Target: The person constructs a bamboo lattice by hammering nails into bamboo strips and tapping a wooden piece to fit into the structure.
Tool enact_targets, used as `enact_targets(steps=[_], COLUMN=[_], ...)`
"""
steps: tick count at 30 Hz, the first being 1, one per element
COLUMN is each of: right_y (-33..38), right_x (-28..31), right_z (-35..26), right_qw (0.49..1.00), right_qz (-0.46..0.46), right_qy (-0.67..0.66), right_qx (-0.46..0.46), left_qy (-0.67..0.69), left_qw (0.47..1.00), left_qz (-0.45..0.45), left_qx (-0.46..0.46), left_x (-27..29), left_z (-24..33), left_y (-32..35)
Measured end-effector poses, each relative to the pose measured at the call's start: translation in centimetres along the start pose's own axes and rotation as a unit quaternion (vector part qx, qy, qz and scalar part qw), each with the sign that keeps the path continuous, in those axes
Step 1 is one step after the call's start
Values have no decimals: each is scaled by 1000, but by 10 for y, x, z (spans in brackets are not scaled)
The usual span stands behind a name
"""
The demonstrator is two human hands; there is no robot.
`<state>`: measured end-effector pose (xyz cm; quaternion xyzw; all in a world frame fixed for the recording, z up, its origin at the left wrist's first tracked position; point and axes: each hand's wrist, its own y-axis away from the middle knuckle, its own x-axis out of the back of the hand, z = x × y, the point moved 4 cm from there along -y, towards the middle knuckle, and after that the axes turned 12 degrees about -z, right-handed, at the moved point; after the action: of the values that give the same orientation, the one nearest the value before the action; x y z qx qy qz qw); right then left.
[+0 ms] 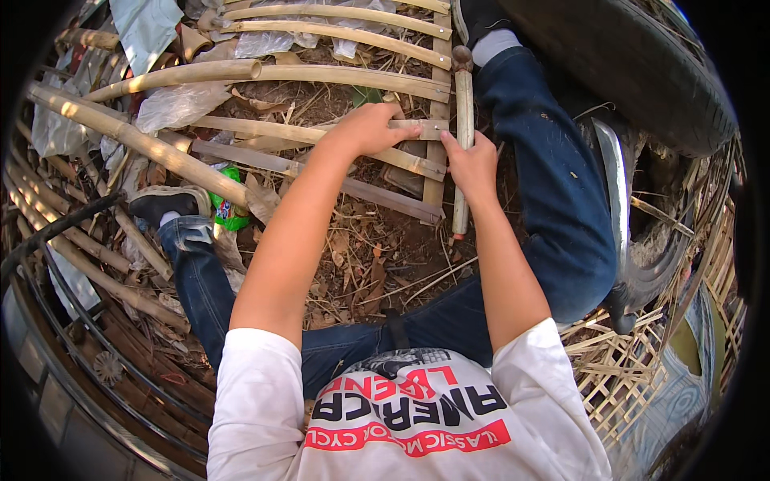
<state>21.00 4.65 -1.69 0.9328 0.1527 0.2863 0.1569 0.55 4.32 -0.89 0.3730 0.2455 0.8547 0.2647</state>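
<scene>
My left hand [370, 130] is closed round a split bamboo slat [427, 130], its thumb and fingers near the slat's right end. That end lies across an upright bamboo strip [434, 188]. My right hand [473, 167] is closed at the same end, thumb tip against the slat; its other fingers are partly hidden. Beneath and beside the right hand runs a pale round stick [464, 100] with a brown knobbed end, partly covered by the hand. More bamboo slats [353, 74] cross the strip above my hands, and a flat greyish slat [385, 198] lies below them.
Bamboo poles [144, 144] and a black metal rack [60, 228] stand at left, near a green wrapper [230, 200]. A tyre [618, 64] sits at upper right, above a curved metal blade [613, 180]. Woven bamboo [618, 369] lies lower right. Dry leaves [345, 264] cover the soil.
</scene>
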Motion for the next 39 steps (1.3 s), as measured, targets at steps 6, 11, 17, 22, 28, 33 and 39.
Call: enact_targets(steps=[6, 11, 17, 22, 28, 33, 39], right_y=[-2, 46, 99, 120, 103, 114, 104], right_x=[2, 19, 39, 34, 26, 36, 21], right_z=[0, -25, -55, -52, -14, -43, -15], right_qw=[1000, 991, 979, 973, 992, 979, 989], right_qz=[-7, -41, -92, -121, -97, -127, -119], right_qy=[-4, -72, -135, -142, -14, -89, -29], right_qx=[-7, -105, -123, -138, -74, -132, -77], left_qy=[-11, -28, -39, -50, -57, -62, -58], left_qw=[996, 992, 992, 992, 993, 994, 992], left_qz=[-49, -62, -65, -56, -51, -26, -34], left_qx=[70, 105, 100, 98, 94, 92, 108], left_x=[9, 15, 23, 21, 16, 15, 18], left_z=[3, 1, 5, 2, 3, -3, -3], left_y=[2, 0, 4, -1, -8, -3, -7])
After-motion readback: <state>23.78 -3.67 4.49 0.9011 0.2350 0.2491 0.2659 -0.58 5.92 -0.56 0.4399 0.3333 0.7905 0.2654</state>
